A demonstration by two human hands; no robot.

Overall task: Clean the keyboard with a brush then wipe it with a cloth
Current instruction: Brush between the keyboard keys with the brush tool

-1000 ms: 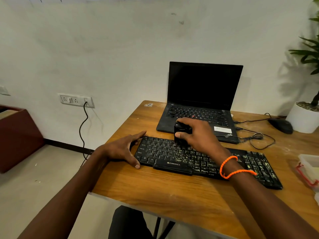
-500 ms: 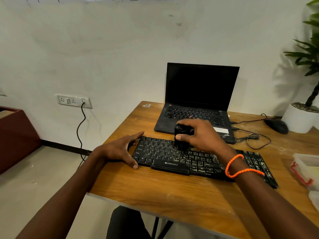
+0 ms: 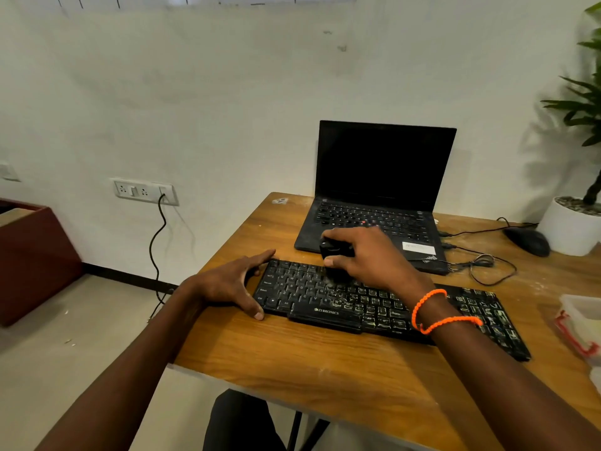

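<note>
The right hand [image 3: 370, 258] is curled around a small black brush [image 3: 335, 252], thumb on the near side and fingers over the top, with the brush's lower end down on the upper key rows of the long black plastic keyboard [image 3: 383, 304], left of its middle; the bristles themselves are blurred and hard to make out. The keyboard lies directly beneath this hand and stretches away to its right, under the wrist with its orange cord bracelet [image 3: 435, 312], where the keys show pale dusty smears. The left hand [image 3: 232, 283] lies spread and relaxed at the keyboard's left end, holding nothing: its thumb runs along the near-left corner and its forefinger reaches to the far-left corner, the palm resting on the brown wooden worktop [image 3: 325, 362]. Just beyond the right hand stands an open black laptop [image 3: 380, 190] with a dark screen, its front edge close behind the brush. Farther right of that hand lie a black computer mouse [image 3: 527, 240] with a coiled cable [image 3: 484, 266], a white round plant pot [image 3: 569, 229], and, at the picture's right edge, a clear plastic box with a red clasp [image 3: 582, 323].
</note>
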